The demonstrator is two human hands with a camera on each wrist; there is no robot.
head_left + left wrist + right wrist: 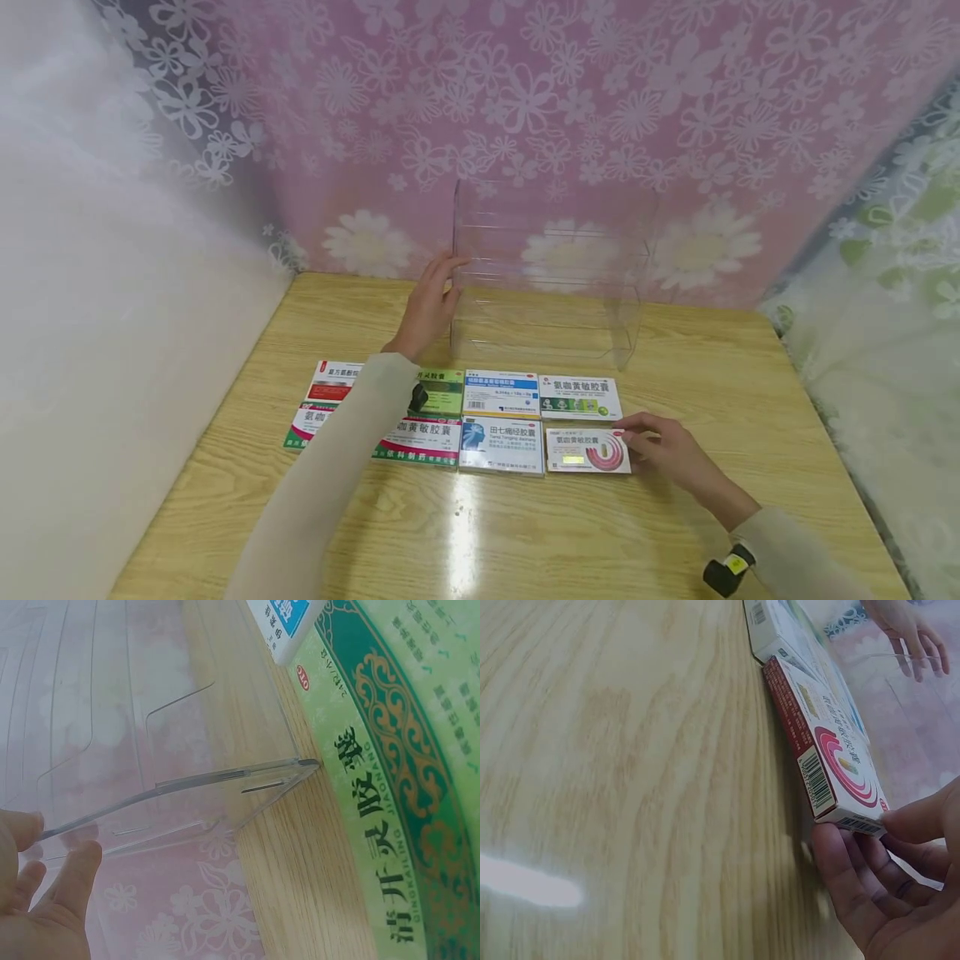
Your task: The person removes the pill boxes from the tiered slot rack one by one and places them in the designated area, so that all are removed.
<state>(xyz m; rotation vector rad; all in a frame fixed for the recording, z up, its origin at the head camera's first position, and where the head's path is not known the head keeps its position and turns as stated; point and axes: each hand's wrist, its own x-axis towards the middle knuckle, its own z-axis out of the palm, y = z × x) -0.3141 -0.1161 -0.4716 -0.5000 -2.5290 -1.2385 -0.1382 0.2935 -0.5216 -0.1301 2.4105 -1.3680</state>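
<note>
At the far side of the table stands a clear tiered acrylic display rack (454,217). My left hand (429,312) holds its left side panel, with thumb and fingers about the edge (135,801) in the left wrist view. My right hand (686,460) pinches the right end of a white medicine box with pink rings (570,447), between thumb and fingertips. In the right wrist view that box (817,724) appears slightly raised at the held end. Beside it lies a blue-white box (502,450), and behind it a white box with a green strip (577,396).
More medicine boxes lie in two rows: a blue-and-white one (498,392), a green one (442,396), a pink-and-green one (423,442) and others partly hidden under my left sleeve (352,450). A floral curtain (525,125) hangs behind the wooden table (585,533).
</note>
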